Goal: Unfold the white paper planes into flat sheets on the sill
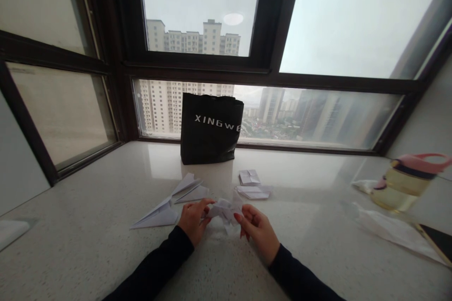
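Between my two hands is a piece of folded white paper (223,210), with several flaps sticking out. My left hand (193,220) pinches its left end between thumb and fingers. On the right end, my right hand (258,230) grips it with the thumb and fingertips. Its exact folded shape is blurred. Just left of my left hand lies a white paper plane (158,215), and another paper plane (190,190) rests behind it. Beyond my right hand are a folded paper boat-like piece (254,192) and a small folded paper square (249,177).
A black bag (212,129) with white lettering stands by the window at the back. At the right are a yellowish bottle (402,186) with a pink lid, white tissue-like sheets (391,230) and a phone (437,240). A white object (12,231) sits at the left edge.
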The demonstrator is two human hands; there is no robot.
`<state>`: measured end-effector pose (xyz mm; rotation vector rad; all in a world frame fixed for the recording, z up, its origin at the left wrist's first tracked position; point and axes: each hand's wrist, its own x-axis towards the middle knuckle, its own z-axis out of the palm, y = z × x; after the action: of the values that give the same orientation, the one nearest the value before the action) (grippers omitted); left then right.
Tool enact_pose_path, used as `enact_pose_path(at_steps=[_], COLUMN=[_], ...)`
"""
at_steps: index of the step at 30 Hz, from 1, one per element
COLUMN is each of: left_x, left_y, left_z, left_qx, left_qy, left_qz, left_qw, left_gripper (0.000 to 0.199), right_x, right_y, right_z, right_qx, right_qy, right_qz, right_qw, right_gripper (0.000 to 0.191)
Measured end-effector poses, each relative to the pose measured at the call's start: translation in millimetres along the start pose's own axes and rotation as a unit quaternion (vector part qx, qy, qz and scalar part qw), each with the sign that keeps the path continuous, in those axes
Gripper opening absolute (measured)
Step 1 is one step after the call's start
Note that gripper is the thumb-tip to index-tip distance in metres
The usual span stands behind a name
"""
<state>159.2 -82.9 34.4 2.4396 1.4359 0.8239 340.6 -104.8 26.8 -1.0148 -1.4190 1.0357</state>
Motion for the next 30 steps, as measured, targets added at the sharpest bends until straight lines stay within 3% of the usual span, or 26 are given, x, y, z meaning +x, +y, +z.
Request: enact_pose_path(at_steps=[5,8,13,16,19,21,23,26,30], left_x=[-5,-9,-8,-7,-9,-10,-10,-7,-4], left_y=[10,17,15,11,14,18,21,19,11], left_z=[-15.3,-23.8,-22.5,-12.3,0.3,6.4,8.8,5.5,-3.5], left_qx=[0.011,0.006,-0.125,-0.306,-0.463,-0.510,-0.519,-0.469,-0.382], left_qy=[0.048,0.064,0.067,0.055,-0.037,-0.097,-0.123,-0.101,-0.048], left_qz=[0.066,0.087,0.079,0.020,-0.042,-0.088,-0.128,-0.137,-0.121], left_qw=[0.997,0.994,0.987,0.950,0.885,0.850,0.836,0.867,0.915], left_gripper=[0.021,0.025,0.031,0.036,0.043,0.040,0.034,0.028,0.022], right_x=[-4,-7,-7,-5,-5,-7,-8,-8,-2], right_y=[-4,-9,-13,-13,-13,-14,-15,-14,-7], right_z=[-1,0,4,6,9,11,12,7,-7], right_qx=[-0.093,-0.103,-0.003,0.057,0.092,0.095,0.083,0.050,-0.006], right_qy=[0.018,-0.002,-0.044,-0.050,-0.067,-0.086,-0.094,-0.050,0.087], right_qz=[-0.061,-0.087,-0.023,0.003,0.012,0.022,0.014,-0.023,-0.044], right_qw=[0.994,0.991,0.999,0.997,0.993,0.991,0.992,0.997,0.995], right_gripper=[0.027,0.026,0.031,0.033,0.034,0.035,0.033,0.028,0.027])
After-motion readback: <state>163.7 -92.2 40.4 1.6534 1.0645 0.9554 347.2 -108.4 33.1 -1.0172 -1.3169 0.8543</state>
